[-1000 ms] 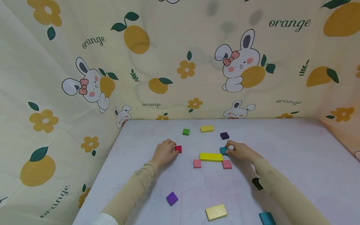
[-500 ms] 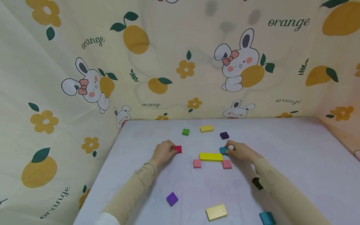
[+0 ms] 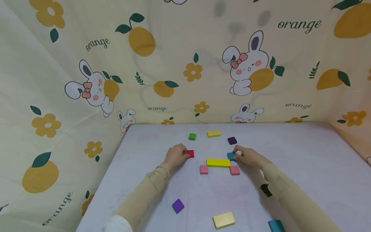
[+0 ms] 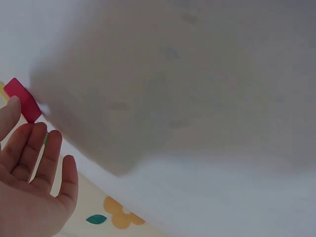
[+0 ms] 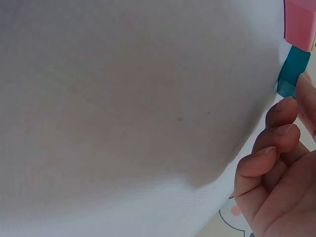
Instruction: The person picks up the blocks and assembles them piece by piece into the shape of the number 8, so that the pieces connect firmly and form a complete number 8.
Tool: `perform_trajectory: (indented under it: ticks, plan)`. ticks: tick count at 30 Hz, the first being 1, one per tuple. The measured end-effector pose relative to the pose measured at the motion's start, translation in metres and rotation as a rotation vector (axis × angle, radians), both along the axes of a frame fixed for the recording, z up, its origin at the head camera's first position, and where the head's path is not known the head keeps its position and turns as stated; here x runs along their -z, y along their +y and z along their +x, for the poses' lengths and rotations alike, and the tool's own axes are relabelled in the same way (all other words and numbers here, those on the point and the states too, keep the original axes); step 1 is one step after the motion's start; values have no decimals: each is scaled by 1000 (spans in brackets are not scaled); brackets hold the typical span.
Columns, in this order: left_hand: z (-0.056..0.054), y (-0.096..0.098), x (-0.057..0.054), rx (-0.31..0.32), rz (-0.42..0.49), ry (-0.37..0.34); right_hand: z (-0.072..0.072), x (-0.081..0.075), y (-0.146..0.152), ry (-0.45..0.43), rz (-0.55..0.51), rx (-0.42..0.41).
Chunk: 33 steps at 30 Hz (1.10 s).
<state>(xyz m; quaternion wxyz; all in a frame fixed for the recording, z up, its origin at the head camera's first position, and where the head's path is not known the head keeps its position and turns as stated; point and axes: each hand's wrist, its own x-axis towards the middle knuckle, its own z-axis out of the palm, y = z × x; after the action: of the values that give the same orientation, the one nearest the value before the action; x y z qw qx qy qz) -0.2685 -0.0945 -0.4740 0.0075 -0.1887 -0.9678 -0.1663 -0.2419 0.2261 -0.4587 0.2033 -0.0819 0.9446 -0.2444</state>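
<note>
My left hand (image 3: 176, 156) pinches a red block (image 3: 190, 153) between thumb and fingers, low over the white table. In the left wrist view the red block (image 4: 23, 100) sits between thumb and fingertips. At the right, my right hand (image 3: 250, 157) holds a teal block (image 3: 231, 156) by its right side; the right wrist view has this teal block (image 5: 295, 71) at the thumb tip, with the other fingers curled. A long yellow block (image 3: 218, 162) lies between and just below the hands. Pink blocks (image 3: 204, 169) sit at its two lower corners.
Behind the hands lie a green block (image 3: 192, 137), a yellow block (image 3: 214, 133) and a dark purple block (image 3: 232, 140). Nearer are a purple block (image 3: 178, 206), a pale yellow block (image 3: 223, 220), another teal block (image 3: 276, 226) and a black piece (image 3: 266, 190) by the right sleeve.
My left hand has moved right with the red block, closer to the long yellow block. My right hand and the teal block have stayed in place.
</note>
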Motion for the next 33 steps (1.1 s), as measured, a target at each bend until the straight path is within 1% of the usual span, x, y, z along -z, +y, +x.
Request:
perform_trajectory:
  ticks: [6, 12, 16, 24, 33]
  plan:
    - [-1, 19, 0, 6, 23, -20, -1, 1, 1, -2, -3, 8]
    - [0, 34, -2, 9, -2, -49, -2, 1, 0, -18, -13, 4]
    - [2, 42, -4, 27, -15, -68, -1, 2, 0, -26, -15, 7]
    - [5, 50, -5, 55, 7, -84, -2, 4, 1, -19, -10, 10]
    - [6, 52, -5, 67, -31, -91, 1, 2, 0, -10, -13, 6]
